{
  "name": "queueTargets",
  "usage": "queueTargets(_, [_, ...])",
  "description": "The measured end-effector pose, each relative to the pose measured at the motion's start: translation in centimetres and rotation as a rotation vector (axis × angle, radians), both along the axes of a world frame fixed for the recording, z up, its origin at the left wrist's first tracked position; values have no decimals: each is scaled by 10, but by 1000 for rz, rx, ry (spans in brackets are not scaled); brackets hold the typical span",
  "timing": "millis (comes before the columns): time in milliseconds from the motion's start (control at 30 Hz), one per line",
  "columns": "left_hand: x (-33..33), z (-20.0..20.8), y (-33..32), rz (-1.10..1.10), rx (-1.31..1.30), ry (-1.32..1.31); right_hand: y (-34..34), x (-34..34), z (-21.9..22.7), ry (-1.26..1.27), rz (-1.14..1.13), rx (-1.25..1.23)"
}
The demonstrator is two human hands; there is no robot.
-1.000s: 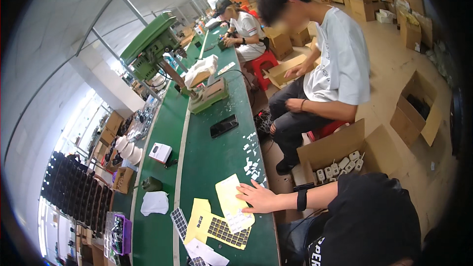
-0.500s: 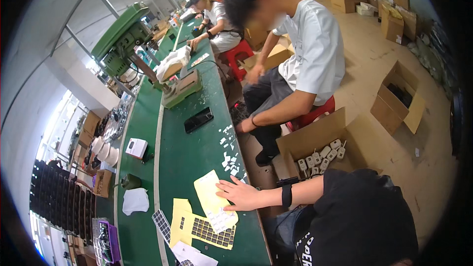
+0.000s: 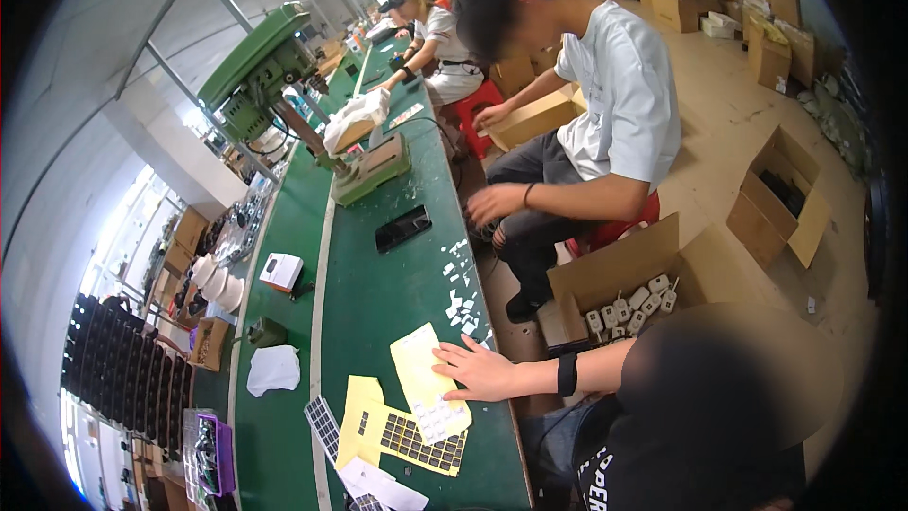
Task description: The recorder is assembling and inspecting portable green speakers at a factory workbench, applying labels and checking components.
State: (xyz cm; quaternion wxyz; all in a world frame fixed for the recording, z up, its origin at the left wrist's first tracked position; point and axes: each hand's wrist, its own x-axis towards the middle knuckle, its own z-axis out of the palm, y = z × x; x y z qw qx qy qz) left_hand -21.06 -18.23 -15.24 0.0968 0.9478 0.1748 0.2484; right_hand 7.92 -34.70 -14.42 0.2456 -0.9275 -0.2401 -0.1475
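Note:
Neither of my hands shows in the head view. At the near part of the green workbench (image 3: 374, 284), a co-worker in a black shirt rests a spread hand (image 3: 480, 374) on a yellow sheet (image 3: 416, 355) with pale stickers along its lower part. Under and beside it lies another yellow sheet (image 3: 361, 407) bearing a grid of dark rectangular stickers (image 3: 421, 442). A narrow strip of dark stickers (image 3: 323, 428) and a white sheet of paper (image 3: 383, 487) lie next to these. Small white scraps (image 3: 462, 308) are scattered toward the bench's right edge.
A black phone (image 3: 403, 229) and a green drill press (image 3: 374, 170) stand farther along the bench. A second co-worker in white (image 3: 619, 104) sits beside it, near a cardboard box of white devices (image 3: 632, 308). Left are a small white box (image 3: 282, 272) and a purple basket (image 3: 222, 454).
The whole view has shifted, so things sit farther right. The co-worker in white has raised one hand from the bench edge and reaches the other to a box. The black-shirted co-worker's head has entered view.

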Motion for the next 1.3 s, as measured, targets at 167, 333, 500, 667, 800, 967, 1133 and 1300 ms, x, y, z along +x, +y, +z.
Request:
queueTargets(167, [6,11,-6,-26,92,54,2,2,-4,4,1,-6])
queueTargets(333, [4,27,-13,-20,192,116,2,1,-3,-3,-5,-7])
queueTargets(500, [0,33,-14,3,277,164,0,2,-3,-19,-5,2])
queueTargets(667, [-4,24,-12,31,64,263,1,3,-4,-28,-1,5])
queueTargets(800, [-8,22,-11,29,133,289,0,2,-2,-42,7,11])
queueTargets(967, [-8,28,-15,37,113,304,-1,-1,-2,-38,4,4])
queueTargets(1133, [-7,29,-17,53,130,302,-2,-1,0,-23,4,-14])
queueTargets(1300, [-6,31,-18,72,158,302,-1,1,2,-16,7,-19])
